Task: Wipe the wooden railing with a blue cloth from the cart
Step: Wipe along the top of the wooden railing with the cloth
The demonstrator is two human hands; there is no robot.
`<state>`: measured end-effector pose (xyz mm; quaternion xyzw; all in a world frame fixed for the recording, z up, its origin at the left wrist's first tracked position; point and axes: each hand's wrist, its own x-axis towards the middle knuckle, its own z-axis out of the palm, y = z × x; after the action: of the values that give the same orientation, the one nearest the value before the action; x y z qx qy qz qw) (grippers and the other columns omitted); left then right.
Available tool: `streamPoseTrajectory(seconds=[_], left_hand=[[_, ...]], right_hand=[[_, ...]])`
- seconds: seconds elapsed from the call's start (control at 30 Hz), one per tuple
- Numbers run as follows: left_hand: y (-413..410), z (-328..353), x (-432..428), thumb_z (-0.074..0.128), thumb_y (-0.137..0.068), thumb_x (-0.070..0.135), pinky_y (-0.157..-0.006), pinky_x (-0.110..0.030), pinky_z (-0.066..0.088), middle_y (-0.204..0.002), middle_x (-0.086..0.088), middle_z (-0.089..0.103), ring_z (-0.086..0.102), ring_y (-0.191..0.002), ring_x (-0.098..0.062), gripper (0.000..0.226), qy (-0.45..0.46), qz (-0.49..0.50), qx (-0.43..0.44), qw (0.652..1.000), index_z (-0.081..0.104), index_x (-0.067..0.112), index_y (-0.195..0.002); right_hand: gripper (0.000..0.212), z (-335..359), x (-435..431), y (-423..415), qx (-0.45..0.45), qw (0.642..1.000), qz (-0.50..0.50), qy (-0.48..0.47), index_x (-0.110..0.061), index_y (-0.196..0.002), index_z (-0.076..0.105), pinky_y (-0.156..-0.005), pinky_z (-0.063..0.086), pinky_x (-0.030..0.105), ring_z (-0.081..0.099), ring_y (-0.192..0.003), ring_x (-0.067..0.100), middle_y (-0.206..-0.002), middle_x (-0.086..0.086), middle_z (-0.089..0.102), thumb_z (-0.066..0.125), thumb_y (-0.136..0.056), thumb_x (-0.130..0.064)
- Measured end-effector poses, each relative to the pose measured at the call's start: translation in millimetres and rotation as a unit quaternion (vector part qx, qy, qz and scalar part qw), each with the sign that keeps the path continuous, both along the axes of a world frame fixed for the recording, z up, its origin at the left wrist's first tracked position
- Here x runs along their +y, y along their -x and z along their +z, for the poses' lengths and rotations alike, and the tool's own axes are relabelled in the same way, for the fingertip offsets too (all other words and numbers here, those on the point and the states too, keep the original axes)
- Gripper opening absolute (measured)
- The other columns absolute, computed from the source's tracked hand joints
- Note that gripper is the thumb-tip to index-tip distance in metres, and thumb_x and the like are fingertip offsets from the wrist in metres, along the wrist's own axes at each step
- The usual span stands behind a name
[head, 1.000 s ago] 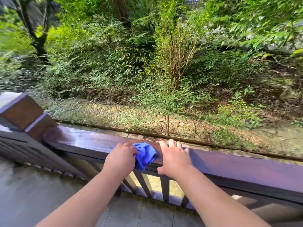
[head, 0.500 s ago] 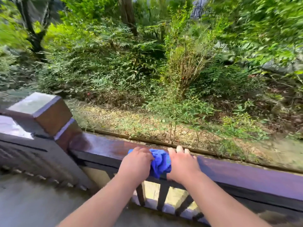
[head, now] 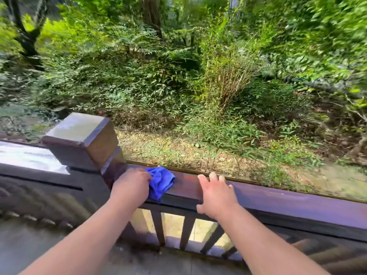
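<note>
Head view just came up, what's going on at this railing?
A person is wiping the top of the wooden railing. The left hand grips a bunched blue cloth pressed on the rail beside the square post. The right hand rests open on the rail, apart from the cloth.

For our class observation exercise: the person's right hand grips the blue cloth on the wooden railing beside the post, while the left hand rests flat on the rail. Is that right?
Not quite: the hands are swapped. In the head view, the left hand grips the blue cloth on the wooden railing beside the post, while the right hand rests flat on the rail.
</note>
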<state>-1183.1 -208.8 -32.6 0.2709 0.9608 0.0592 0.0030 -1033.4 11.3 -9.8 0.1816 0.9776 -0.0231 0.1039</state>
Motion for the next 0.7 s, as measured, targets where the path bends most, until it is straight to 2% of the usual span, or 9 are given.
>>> streamPoseTrajectory(seconds=[0.1, 0.23, 0.3, 0.37, 0.47, 0.53, 0.6, 0.67, 0.7], left_hand=[[10.1, 2.6, -17.4, 0.047, -0.090, 0.020, -0.081, -0.037, 0.055, -0.112, 0.009, 0.065, 0.056, -0.102, -0.019, 0.033, 0.012, 0.026, -0.005, 1.000, 0.072, 0.035, -0.105], [2.4, 7.2, -19.7, 0.050, -0.090, 0.017, -0.070, -0.035, 0.055, -0.104, 0.005, 0.062, 0.053, -0.095, -0.021, 0.026, 0.044, 0.029, 0.033, 0.998, 0.070, 0.029, -0.102], [-4.9, 6.7, -18.9, 0.051, -0.087, 0.011, -0.065, -0.035, 0.050, -0.104, 0.002, 0.058, 0.050, -0.094, -0.023, 0.024, 0.068, 0.023, 0.043, 0.997, 0.066, 0.025, -0.101], [-13.6, 12.9, -24.2, 0.061, -0.082, 0.012, -0.061, -0.034, 0.044, -0.108, 0.000, 0.055, 0.049, -0.094, -0.024, 0.023, 0.086, 0.000, 0.047, 0.995, 0.062, 0.021, -0.103], [-32.1, 22.9, -36.2, 0.084, -0.062, 0.021, -0.053, -0.034, 0.047, -0.099, -0.001, 0.057, 0.054, -0.082, -0.024, 0.037, 0.077, -0.042, 0.033, 0.996, 0.062, 0.018, -0.092], [-36.7, 27.4, -54.2, 0.081, -0.067, 0.021, -0.059, -0.038, 0.055, -0.100, -0.001, 0.057, 0.055, -0.083, -0.026, 0.031, 0.035, -0.012, 0.040, 0.998, 0.062, 0.017, -0.091], [-33.4, 33.0, -83.0, 0.070, -0.076, 0.010, -0.068, -0.044, 0.056, -0.104, -0.002, 0.059, 0.057, -0.085, -0.029, 0.021, -0.012, 0.035, 0.072, 0.997, 0.066, 0.017, -0.095], [-28.2, 36.3, -119.8, 0.064, -0.078, 0.008, -0.073, -0.042, 0.057, -0.105, -0.002, 0.062, 0.061, -0.087, -0.030, 0.026, -0.038, 0.062, 0.090, 0.993, 0.070, 0.016, -0.102], [-25.2, 37.2, -140.0, 0.055, -0.083, 0.013, -0.081, -0.041, 0.055, -0.109, -0.002, 0.062, 0.061, -0.094, -0.029, 0.029, -0.017, 0.064, 0.094, 0.993, 0.070, 0.016, -0.109]], right_hand=[[0.093, -1.1, -14.1, 7.2, 0.001, 1.000, 0.016, -0.003, -0.027, -0.148, 0.030, -0.100, 0.042, 0.056, 0.040, -0.131, 0.036, -0.143, 0.009, 0.040, 0.079, -0.074, -0.055], [0.090, -7.1, -30.8, 10.6, 0.014, 0.999, 0.047, 0.011, -0.026, -0.149, 0.028, -0.104, 0.041, 0.057, 0.039, -0.131, 0.036, -0.145, 0.010, 0.040, 0.075, -0.078, -0.056], [0.086, -6.8, -40.4, 12.7, 0.038, 0.995, 0.084, 0.030, -0.025, -0.148, 0.030, -0.104, 0.041, 0.054, 0.041, -0.130, 0.036, -0.144, 0.009, 0.041, 0.071, -0.079, -0.057], [0.079, -9.8, -53.5, 17.1, 0.067, 0.989, 0.126, 0.046, -0.025, -0.146, 0.034, -0.103, 0.042, 0.051, 0.043, -0.127, 0.035, -0.140, 0.007, 0.043, 0.067, -0.081, -0.056], [0.067, -13.8, -77.0, 22.6, 0.102, 0.978, 0.170, 0.067, -0.023, -0.137, 0.042, -0.100, 0.044, 0.049, 0.046, -0.123, 0.033, -0.134, 0.006, 0.048, 0.065, -0.082, -0.052], [0.063, -15.1, -101.8, 35.4, 0.110, 0.965, 0.220, 0.089, -0.023, -0.134, 0.045, -0.098, 0.045, 0.048, 0.048, -0.121, 0.032, -0.131, 0.005, 0.051, 0.065, -0.082, -0.052], [0.058, -14.0, -132.4, 49.0, 0.120, 0.952, 0.260, 0.105, -0.023, -0.131, 0.046, -0.095, 0.044, 0.047, 0.048, -0.119, 0.032, -0.128, 0.005, 0.051, 0.062, -0.083, -0.052], [0.054, -11.4, -163.7, 58.9, 0.122, 0.944, 0.281, 0.122, -0.023, -0.130, 0.045, -0.093, 0.044, 0.047, 0.049, -0.117, 0.033, -0.127, 0.005, 0.051, 0.056, -0.086, -0.052], [0.053, -10.2, -177.6, 63.1, 0.120, 0.941, 0.289, 0.126, -0.023, -0.130, 0.046, -0.092, 0.044, 0.047, 0.049, -0.116, 0.033, -0.127, 0.005, 0.051, 0.054, -0.086, -0.051]])
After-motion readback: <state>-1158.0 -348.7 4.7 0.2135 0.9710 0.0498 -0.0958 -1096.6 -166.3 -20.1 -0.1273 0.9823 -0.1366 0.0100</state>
